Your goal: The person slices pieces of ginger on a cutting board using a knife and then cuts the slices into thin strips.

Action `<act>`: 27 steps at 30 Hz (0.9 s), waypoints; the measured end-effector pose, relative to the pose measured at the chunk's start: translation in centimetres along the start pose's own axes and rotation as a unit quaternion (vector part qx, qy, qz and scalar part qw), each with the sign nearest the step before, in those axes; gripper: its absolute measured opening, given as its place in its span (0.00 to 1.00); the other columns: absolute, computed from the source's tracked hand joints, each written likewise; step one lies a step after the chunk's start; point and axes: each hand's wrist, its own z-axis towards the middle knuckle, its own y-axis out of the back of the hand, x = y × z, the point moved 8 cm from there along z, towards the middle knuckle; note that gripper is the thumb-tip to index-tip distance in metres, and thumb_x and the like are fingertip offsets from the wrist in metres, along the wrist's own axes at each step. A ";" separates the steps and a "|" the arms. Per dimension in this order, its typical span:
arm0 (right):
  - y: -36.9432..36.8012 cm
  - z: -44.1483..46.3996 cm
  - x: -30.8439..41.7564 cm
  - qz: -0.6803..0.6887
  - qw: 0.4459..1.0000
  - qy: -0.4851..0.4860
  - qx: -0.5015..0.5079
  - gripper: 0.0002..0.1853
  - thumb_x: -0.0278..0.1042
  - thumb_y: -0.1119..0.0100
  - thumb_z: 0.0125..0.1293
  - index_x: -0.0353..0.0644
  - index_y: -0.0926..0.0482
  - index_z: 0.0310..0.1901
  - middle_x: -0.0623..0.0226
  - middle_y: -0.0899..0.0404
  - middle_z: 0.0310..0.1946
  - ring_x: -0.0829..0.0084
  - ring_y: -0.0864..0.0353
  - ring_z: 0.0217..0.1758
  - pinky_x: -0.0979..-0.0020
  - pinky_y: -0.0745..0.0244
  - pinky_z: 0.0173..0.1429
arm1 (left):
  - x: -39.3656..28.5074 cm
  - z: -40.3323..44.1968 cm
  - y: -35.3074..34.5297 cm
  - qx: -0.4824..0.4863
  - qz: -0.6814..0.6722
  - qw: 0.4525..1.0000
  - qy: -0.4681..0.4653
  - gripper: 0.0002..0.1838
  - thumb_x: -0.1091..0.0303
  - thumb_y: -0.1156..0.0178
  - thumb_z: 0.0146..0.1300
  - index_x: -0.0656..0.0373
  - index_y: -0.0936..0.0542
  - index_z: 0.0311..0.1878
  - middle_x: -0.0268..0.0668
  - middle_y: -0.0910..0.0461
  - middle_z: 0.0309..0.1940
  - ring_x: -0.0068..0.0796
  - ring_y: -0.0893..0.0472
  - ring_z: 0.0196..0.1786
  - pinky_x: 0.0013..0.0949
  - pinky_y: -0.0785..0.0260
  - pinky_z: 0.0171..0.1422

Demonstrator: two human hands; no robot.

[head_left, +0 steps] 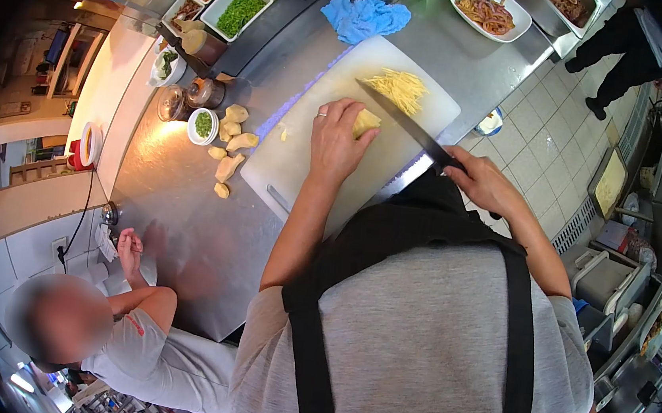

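Note:
On a white cutting board [304, 152] my left hand [339, 140] has its fingers bent over a pale yellow piece [366, 122], pressing it to the board. My right hand [477, 177] is wrapped round the black handle of a large knife [403, 120]. The blade lies between the held piece and a pile of thin yellow strips [398, 89]. Several knobbly, peeled pieces [229, 166] sit on the metal counter left of the board.
Beyond the board are a blue cloth [363, 18], a dish of sliced food [489, 15] and trays of chopped greens [240, 15]. Jars [174, 102] and a small white cup [202, 126] stand left. A co-worker [165, 358] is at lower left; another person [616, 55] stands at upper right.

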 end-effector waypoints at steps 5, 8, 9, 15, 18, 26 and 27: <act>2.3 0.0 1.4 -0.018 0.998 -0.017 -0.056 0.19 0.38 0.47 0.73 0.42 0.29 0.62 0.46 0.20 0.28 0.49 0.17 0.36 0.56 0.26 0.43 | 0.2 0.0 -0.3 -0.019 0.002 1.000 0.005 0.23 0.62 0.26 0.49 0.58 0.19 0.49 0.38 0.22 0.51 0.43 0.25 0.55 0.42 0.33 0.57; 1.7 0.3 2.6 -0.041 0.998 -0.006 -0.047 0.18 0.38 0.46 0.72 0.43 0.29 0.60 0.46 0.19 0.30 0.46 0.17 0.38 0.53 0.25 0.43 | 0.3 -0.2 -0.4 -0.030 -0.002 0.999 0.011 0.22 0.63 0.26 0.49 0.59 0.18 0.48 0.38 0.22 0.51 0.43 0.25 0.55 0.43 0.33 0.59; 1.4 0.4 2.7 -0.059 0.997 -0.004 -0.039 0.18 0.38 0.46 0.72 0.44 0.29 0.60 0.46 0.18 0.31 0.44 0.17 0.39 0.51 0.25 0.43 | 0.1 -0.1 -0.2 -0.032 -0.005 0.999 0.013 0.22 0.63 0.27 0.50 0.59 0.18 0.48 0.38 0.22 0.51 0.43 0.25 0.55 0.43 0.33 0.59; 0.0 1.4 3.5 -0.145 0.983 0.079 -0.081 0.16 0.38 0.47 0.72 0.42 0.29 0.57 0.48 0.18 0.29 0.46 0.17 0.34 0.49 0.24 0.40 | 0.3 -0.6 1.0 -0.063 -0.043 0.997 -0.009 0.12 0.72 0.31 0.55 0.62 0.17 0.43 0.39 0.20 0.47 0.43 0.22 0.51 0.41 0.28 0.56; -1.0 2.3 3.8 -0.184 0.973 0.105 -0.086 0.16 0.38 0.48 0.71 0.42 0.28 0.57 0.50 0.18 0.26 0.47 0.17 0.32 0.49 0.23 0.37 | 0.1 -0.5 0.7 -0.061 -0.037 0.997 -0.041 0.08 0.75 0.34 0.57 0.63 0.16 0.40 0.39 0.18 0.44 0.42 0.20 0.49 0.39 0.26 0.54; -2.2 5.2 4.5 -0.245 0.962 0.105 -0.051 0.17 0.37 0.47 0.71 0.43 0.30 0.58 0.50 0.18 0.26 0.48 0.17 0.30 0.51 0.23 0.34 | -0.1 -0.5 0.4 -0.056 -0.040 0.996 -0.061 0.07 0.76 0.35 0.58 0.63 0.16 0.40 0.40 0.18 0.44 0.41 0.20 0.49 0.38 0.25 0.54; -2.4 5.4 4.5 -0.249 0.961 0.108 -0.048 0.17 0.37 0.47 0.71 0.43 0.30 0.58 0.51 0.18 0.26 0.49 0.17 0.30 0.51 0.23 0.34 | -0.1 -0.5 0.4 -0.055 -0.039 0.996 -0.063 0.07 0.76 0.35 0.58 0.63 0.16 0.41 0.40 0.18 0.44 0.41 0.20 0.49 0.38 0.25 0.54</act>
